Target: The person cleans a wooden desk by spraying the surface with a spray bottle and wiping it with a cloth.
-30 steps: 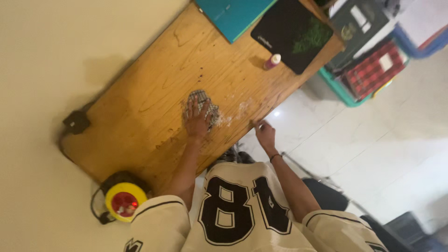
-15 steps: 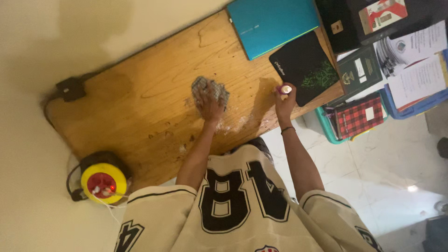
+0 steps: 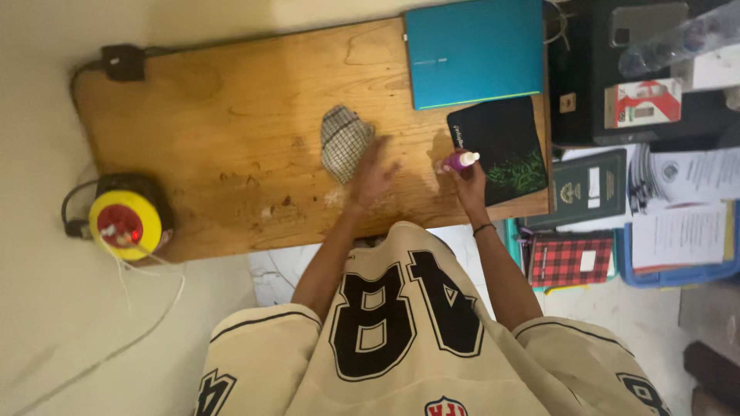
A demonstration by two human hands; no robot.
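A: The left hand [image 3: 371, 176] hovered over the wooden desk [image 3: 231, 139], fingers spread and loose, holding nothing; it was blurred, and its fingertips lay just beside the checked cloth [image 3: 343, 142]. Whether they touched the cloth could not be told.

B: And the other hand?

A: The right hand [image 3: 469, 179] was closed around a small purple bottle with a white cap [image 3: 459, 160], held tilted at the left edge of the black mouse pad [image 3: 501, 150], its cap pointing out over the pad. The grip sat low on the bottle, probably so the cap end stayed free.

B: Where did the cloth lie?

A: Crumpled near the middle of the desk, apart from the bottle, left of the pad and below the closed teal laptop [image 3: 474, 50]. The wood beside it showed pale smears and dark spots.

B: What else appeared?

A: A yellow cable reel [image 3: 125, 219] sat at the desk's left front corner; a red checked box [image 3: 570, 258] and papers [image 3: 682, 231] lay to the right, off the desk.
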